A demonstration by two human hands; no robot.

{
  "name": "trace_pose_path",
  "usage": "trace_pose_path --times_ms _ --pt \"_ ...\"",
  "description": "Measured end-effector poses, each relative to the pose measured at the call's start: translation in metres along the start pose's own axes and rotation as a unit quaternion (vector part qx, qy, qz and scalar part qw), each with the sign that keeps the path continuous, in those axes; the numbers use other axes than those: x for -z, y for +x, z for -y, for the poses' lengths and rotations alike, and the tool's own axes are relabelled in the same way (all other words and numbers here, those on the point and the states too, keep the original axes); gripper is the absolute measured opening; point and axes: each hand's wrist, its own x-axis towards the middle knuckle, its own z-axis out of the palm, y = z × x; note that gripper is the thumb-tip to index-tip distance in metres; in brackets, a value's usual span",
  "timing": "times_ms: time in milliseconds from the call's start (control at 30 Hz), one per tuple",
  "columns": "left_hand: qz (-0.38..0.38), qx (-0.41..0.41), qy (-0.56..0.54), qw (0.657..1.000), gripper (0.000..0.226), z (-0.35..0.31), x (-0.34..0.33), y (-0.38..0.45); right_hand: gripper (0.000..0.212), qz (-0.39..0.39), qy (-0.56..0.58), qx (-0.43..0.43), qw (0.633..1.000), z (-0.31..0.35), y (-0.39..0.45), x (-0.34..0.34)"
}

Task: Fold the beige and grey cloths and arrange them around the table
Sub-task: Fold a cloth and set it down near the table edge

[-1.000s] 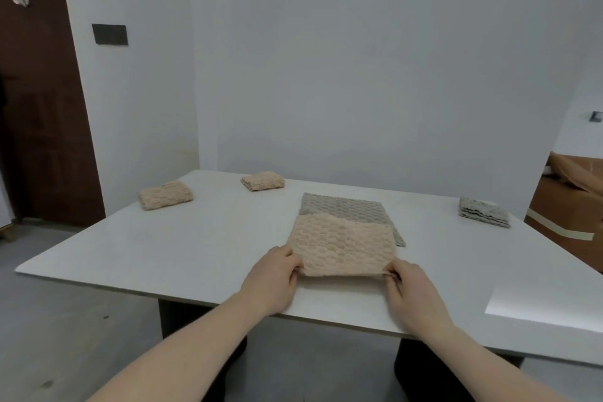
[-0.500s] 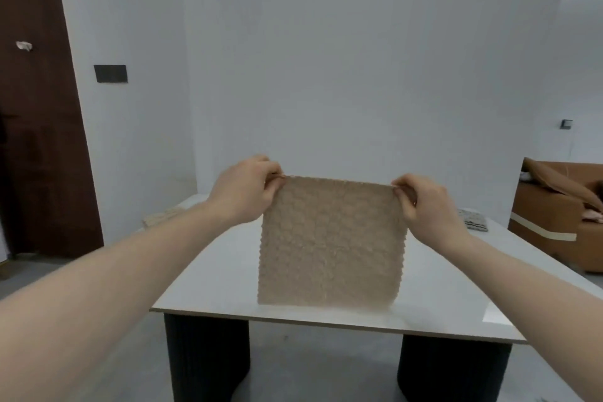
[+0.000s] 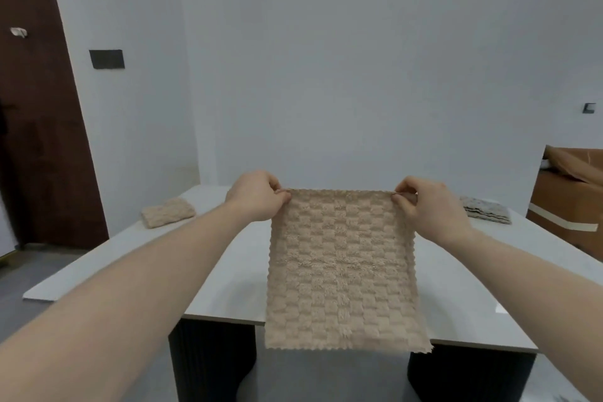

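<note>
One head-worn camera looks forward and slightly down across the table.

You hold the open beige cloth up by its top corners, your left hand pinching one and your right hand the other; it hangs flat, checker-textured with pinked edges, its lower edge past the near rim of the white table; a folded beige cloth lies at the table's far left; a folded grey cloth lies at its far right.
</note>
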Motion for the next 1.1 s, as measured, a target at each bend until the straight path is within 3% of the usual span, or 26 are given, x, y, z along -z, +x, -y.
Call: trace_pose_path --times_ms 167,433,900,1100 --pt "0.03 0.071 -0.051 0.996 0.031 0.013 -0.036 0.012 0.008 0.038 0.009 -0.03 0.999 -0.015 0.003 -0.033" --pt "0.02 0.116 -0.14 0.983 0.024 0.017 -0.07 0.032 0.011 0.017 0.007 -0.043 0.999 -0.026 0.01 -0.065" --pt "-0.003 0.126 -0.218 0.968 0.02 0.014 -0.093 0.043 0.011 0.009 0.008 -0.032 0.999 -0.038 0.026 -0.074" --pt "0.035 0.14 -0.21 0.967 0.015 0.019 -0.091 0.034 0.011 0.046 -0.003 -0.006 0.999 -0.039 0.008 -0.07"
